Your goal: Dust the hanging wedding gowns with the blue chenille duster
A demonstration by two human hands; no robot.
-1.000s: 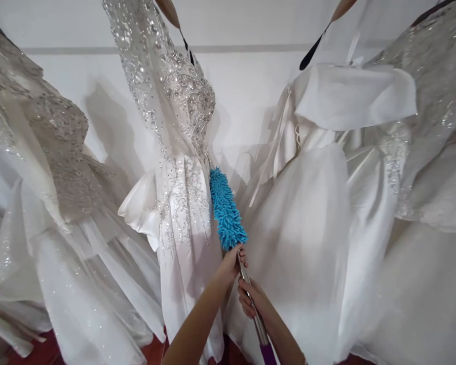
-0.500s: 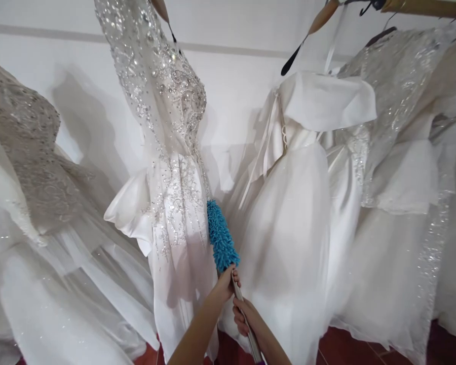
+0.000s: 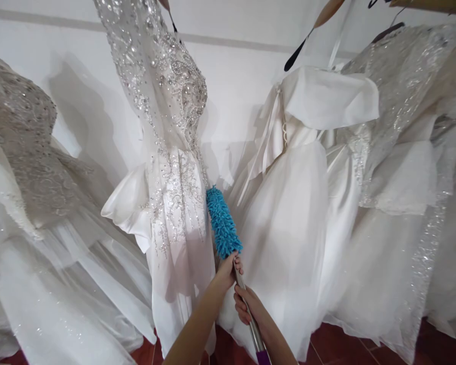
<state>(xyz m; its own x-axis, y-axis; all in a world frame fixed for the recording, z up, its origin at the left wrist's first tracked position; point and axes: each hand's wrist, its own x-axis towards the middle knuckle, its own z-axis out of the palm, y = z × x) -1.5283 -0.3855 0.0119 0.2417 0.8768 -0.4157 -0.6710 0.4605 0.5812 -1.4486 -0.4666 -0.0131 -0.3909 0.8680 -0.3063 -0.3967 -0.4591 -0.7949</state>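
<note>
Both my hands grip a duster (image 3: 223, 223) with a fluffy blue head, a metal handle and a purple end. My left hand (image 3: 230, 268) is closed around the handle just below the blue head. Lower down the same handle, my right hand (image 3: 247, 304) is wrapped round it. The duster's tip points up and away, beside the right edge of a beaded white gown (image 3: 180, 203) with a satin skirt. Whether the tip touches that gown I cannot tell. To the right of the duster hangs a white off-shoulder gown (image 3: 292, 218) with a full skirt.
Another beaded gown (image 3: 34, 157) with a tulle skirt fills the left side. Sequined gowns (image 3: 399, 152) crowd the right, below a wooden rail (image 3: 437, 6). A white wall (image 3: 235, 71) stands behind, and the red tiled floor (image 3: 338, 347) shows under the hems.
The duster and both hands have moved slightly up in the view, showing more of the purple end. The view has shifted a little; both hands keep their hold.
</note>
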